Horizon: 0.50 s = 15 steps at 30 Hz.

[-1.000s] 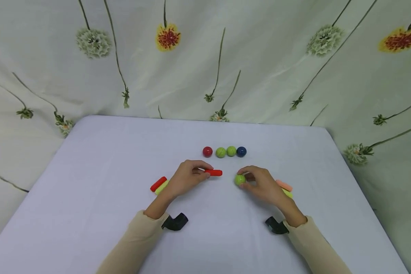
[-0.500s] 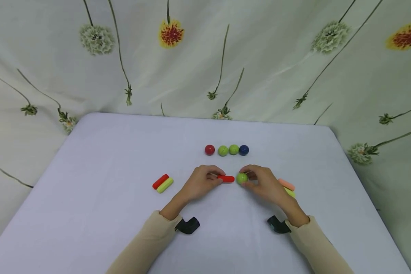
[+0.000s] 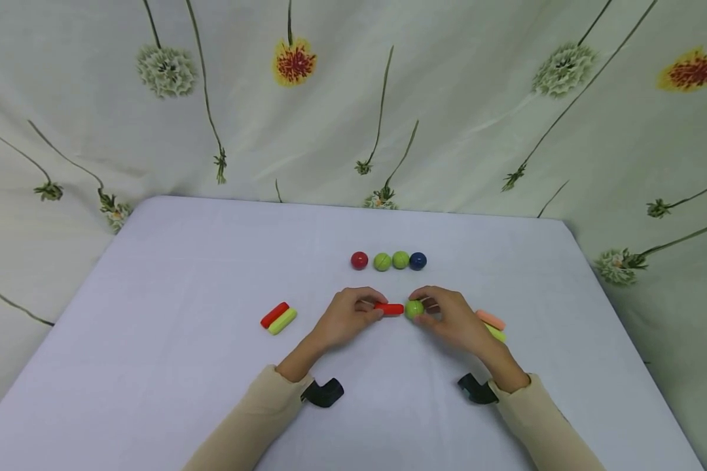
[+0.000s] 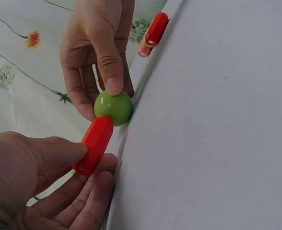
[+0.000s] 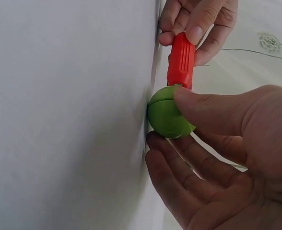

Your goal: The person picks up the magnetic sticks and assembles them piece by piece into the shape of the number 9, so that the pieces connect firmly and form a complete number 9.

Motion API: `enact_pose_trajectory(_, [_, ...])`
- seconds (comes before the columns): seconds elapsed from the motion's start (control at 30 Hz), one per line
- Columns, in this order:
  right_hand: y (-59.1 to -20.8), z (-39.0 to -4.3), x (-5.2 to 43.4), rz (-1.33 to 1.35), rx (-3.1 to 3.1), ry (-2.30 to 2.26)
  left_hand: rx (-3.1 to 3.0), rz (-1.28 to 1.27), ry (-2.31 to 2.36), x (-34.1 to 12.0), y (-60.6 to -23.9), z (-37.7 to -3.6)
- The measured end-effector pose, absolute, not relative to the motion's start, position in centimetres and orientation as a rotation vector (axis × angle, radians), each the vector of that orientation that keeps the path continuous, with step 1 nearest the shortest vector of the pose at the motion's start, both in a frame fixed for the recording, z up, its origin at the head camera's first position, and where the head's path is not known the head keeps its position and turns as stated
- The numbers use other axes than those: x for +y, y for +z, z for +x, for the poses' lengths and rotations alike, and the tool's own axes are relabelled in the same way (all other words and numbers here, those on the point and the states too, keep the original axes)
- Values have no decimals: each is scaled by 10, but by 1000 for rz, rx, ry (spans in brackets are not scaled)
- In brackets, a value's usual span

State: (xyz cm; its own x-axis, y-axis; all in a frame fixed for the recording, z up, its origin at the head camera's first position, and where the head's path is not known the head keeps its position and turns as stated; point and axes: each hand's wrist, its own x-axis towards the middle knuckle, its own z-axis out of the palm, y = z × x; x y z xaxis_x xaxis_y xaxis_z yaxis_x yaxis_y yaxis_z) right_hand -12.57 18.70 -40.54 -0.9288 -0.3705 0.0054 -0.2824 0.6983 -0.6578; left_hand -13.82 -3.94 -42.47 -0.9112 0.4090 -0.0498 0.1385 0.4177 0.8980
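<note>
My left hand [image 3: 347,318] pinches a red ribbed toy building rod [image 3: 391,309] between thumb and fingers. A green ball [image 3: 414,309] is held between the thumb and fingertips of my right hand [image 3: 452,320]. The rod's free end meets the ball in the left wrist view, where the rod [image 4: 98,143] overlaps the ball [image 4: 113,109]. From the right wrist, a small silvery tip shows on the rod [image 5: 181,60] right at the ball [image 5: 166,117], which has a seam line. Both hands are low over the white table, facing each other.
Behind the hands stand a red ball [image 3: 359,260], two green balls [image 3: 382,261] and a dark blue ball [image 3: 417,261] in a row. At left lie a red rod [image 3: 274,315] and a yellow-green rod [image 3: 282,321]. Beside my right wrist are an orange rod [image 3: 491,320] and a yellow rod [image 3: 496,333].
My left hand has moved right and slightly nearer, bringing the red rod up to the green ball; the left-hand pair of rods is now fully uncovered. My right hand has stayed nearly still.
</note>
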Motion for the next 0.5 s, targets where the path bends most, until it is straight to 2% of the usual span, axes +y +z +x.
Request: enact_pose_trajectory(0.5, [-408,-125,186,-615,2791,-1087,2404,495,1489,-38,-424,-136])
